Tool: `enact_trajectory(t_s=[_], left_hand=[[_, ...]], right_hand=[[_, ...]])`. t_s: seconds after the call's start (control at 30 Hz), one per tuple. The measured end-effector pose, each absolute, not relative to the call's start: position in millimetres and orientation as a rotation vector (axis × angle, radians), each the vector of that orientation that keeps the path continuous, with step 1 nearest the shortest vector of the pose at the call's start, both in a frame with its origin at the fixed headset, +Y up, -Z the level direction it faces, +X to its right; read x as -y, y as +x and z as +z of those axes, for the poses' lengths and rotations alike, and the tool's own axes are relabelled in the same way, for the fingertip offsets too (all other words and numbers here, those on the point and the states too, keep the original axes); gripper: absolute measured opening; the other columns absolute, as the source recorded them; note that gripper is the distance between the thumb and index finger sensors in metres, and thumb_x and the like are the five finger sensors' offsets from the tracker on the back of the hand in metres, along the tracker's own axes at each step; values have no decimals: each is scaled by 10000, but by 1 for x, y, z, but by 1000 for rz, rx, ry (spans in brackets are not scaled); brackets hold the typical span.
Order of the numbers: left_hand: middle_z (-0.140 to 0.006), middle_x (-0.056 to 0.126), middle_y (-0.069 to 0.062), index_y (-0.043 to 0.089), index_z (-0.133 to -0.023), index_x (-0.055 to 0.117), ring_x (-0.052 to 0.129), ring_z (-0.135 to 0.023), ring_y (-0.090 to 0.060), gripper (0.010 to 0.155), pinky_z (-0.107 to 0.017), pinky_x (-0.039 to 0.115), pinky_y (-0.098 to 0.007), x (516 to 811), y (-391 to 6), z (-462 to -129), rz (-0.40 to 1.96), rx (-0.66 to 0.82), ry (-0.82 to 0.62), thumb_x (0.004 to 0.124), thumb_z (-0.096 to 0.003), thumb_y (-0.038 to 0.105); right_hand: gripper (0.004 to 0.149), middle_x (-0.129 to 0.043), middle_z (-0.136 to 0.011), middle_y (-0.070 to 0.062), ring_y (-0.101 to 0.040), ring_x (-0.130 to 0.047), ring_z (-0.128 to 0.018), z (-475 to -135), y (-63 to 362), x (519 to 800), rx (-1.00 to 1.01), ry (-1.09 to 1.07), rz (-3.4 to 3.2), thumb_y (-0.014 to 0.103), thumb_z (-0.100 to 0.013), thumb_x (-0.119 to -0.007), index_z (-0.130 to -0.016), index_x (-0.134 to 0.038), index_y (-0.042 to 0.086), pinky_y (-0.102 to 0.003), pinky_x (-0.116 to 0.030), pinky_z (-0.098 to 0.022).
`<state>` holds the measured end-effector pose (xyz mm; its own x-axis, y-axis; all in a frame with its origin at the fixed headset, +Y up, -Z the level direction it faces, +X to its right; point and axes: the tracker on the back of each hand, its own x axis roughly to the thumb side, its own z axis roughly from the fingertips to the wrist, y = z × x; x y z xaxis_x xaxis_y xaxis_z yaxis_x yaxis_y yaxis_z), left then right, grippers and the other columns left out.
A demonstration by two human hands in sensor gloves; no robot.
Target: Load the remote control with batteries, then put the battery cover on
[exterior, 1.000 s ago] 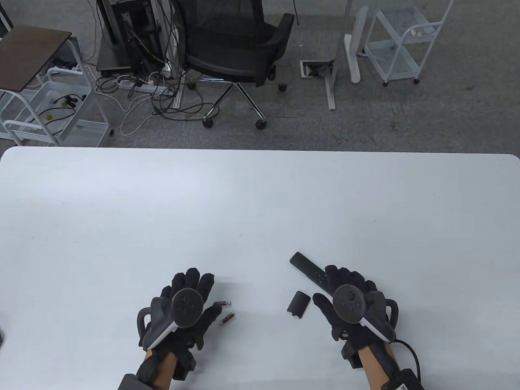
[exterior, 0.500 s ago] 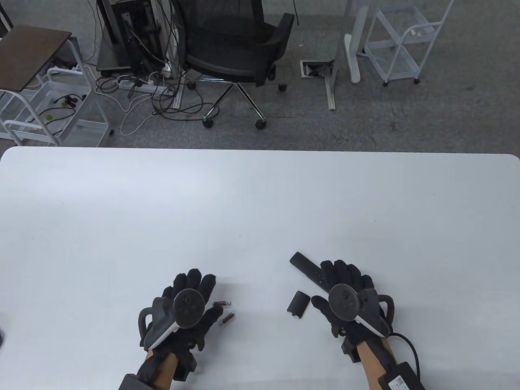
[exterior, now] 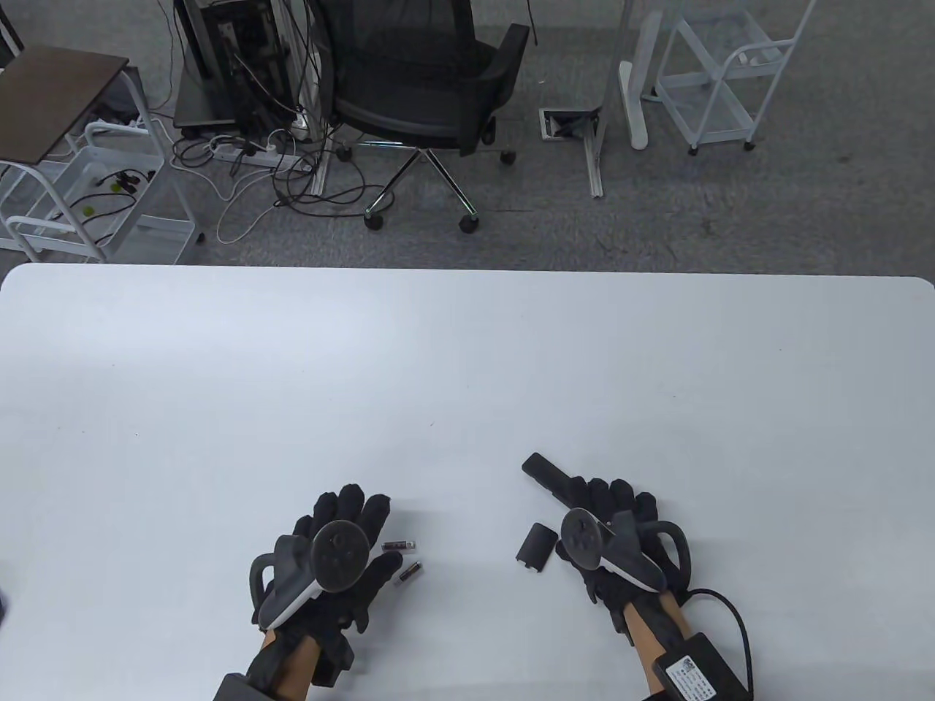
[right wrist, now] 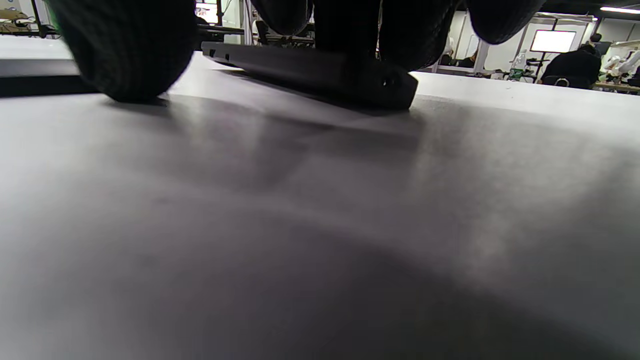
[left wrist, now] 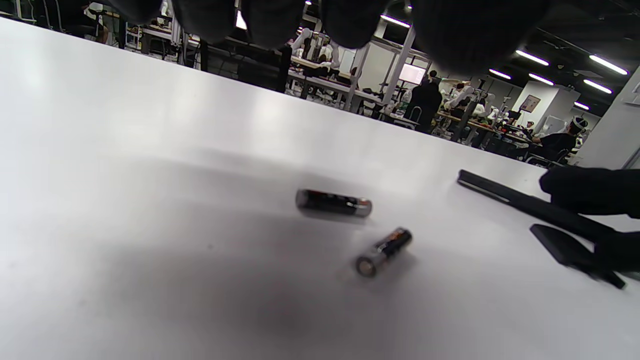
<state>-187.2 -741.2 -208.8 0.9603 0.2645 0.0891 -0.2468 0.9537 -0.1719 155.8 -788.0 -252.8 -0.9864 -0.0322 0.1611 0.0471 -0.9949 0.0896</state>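
Right hand (exterior: 613,540) closes its fingers over the remote control (exterior: 548,476) lying on the surface (exterior: 467,365); left hand (exterior: 332,555) hovers spread beside two batteries (exterior: 400,545). Next: lift and turn the remote, compartment up.

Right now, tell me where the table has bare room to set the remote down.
The table is bare beyond both hands, up to its far edge. A smaller bare strip lies between the batteries beside the left hand and the battery cover. It is crowded at the right hand, whose fingers are on the remote, cover alongside.
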Motion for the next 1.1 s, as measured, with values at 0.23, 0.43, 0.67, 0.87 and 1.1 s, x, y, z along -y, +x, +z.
enact_trajectory(t_s=[0.23, 0.43, 0.67, 0.87, 1.1], left_hand=[[-1235, 488, -122, 343, -1121, 530, 507, -1132, -453, 777, -838, 489, -639, 743, -182, -208, 248, 126, -172, 752, -426, 611], [-1235, 490, -123, 345, -1121, 531, 507, -1132, -452, 775, -838, 487, -639, 744, -180, -208, 246, 133, -191, 751, -427, 611], [-1236, 488, -120, 344, -1122, 525, 507, -1132, -449, 777, -839, 487, -637, 744, -178, -207, 246, 145, -189, 751, -428, 609], [-1238, 461, -116, 371, -1126, 462, 508, -1133, -446, 794, -840, 491, -634, 742, -166, -202, 251, 191, -145, 755, -427, 609], [-1245, 260, -121, 465, -1098, 250, 450, -1147, -453, 858, -850, 464, -636, 739, -144, -191, 222, 281, -71, 754, -422, 621]], right_hand=[[763, -696, -1113, -174, -508, -657, -1024, -255, 156, 787, 151, -204, -3071, 472, -459, -815, -1098, -502, 198, -720, -499, -726], [727, -786, -1043, -129, -459, -741, -989, -257, 159, 786, 111, -179, -3074, 436, -460, -847, -1079, -545, 204, -707, -519, -727], [782, -910, -920, -139, -425, -877, -881, -255, 160, 778, -104, -195, -3099, 442, -374, -953, -1034, -640, 162, -685, -598, -696], [795, -937, -890, -150, -430, -906, -843, -242, 156, 751, -270, -271, -3206, 454, -343, -964, -1016, -676, 143, -682, -626, -676], [790, -940, -889, -148, -427, -910, -842, -214, 131, 732, -144, -641, -3366, 463, -349, -962, -1016, -684, 143, -684, -629, -673]])
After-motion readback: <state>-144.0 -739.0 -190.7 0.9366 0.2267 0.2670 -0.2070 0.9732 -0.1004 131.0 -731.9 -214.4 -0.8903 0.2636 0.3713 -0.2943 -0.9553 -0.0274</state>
